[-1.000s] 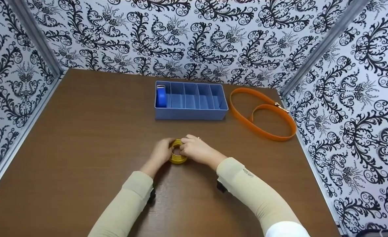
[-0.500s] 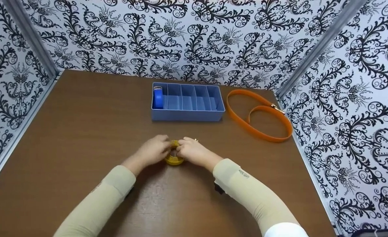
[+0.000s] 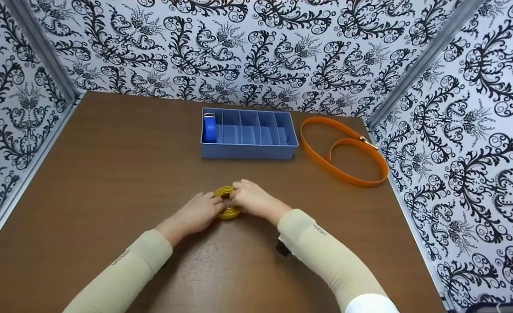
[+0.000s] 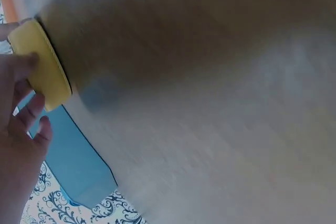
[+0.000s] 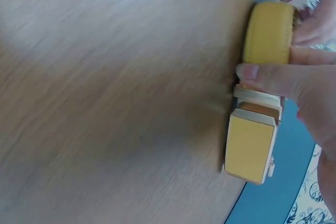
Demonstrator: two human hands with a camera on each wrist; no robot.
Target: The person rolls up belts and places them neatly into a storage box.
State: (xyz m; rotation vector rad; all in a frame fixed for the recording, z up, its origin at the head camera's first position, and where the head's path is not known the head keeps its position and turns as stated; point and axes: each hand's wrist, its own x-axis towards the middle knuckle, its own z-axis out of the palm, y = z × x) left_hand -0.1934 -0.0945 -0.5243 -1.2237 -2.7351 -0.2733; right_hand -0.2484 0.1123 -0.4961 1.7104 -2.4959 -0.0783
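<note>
Two hands [image 3: 199, 212] [image 3: 255, 200], fingers pinching a coiled yellow belt [image 5: 269, 32], buckle [image 5: 250, 148] plain only at right wrist

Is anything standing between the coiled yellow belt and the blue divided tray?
Nothing visible stands between the coiled yellow belt and the blue divided tray; only bare tabletop shows there. The orange belt lies right of the tray, off that line. Inside, a blue coil occupies the leftmost compartment.
</note>
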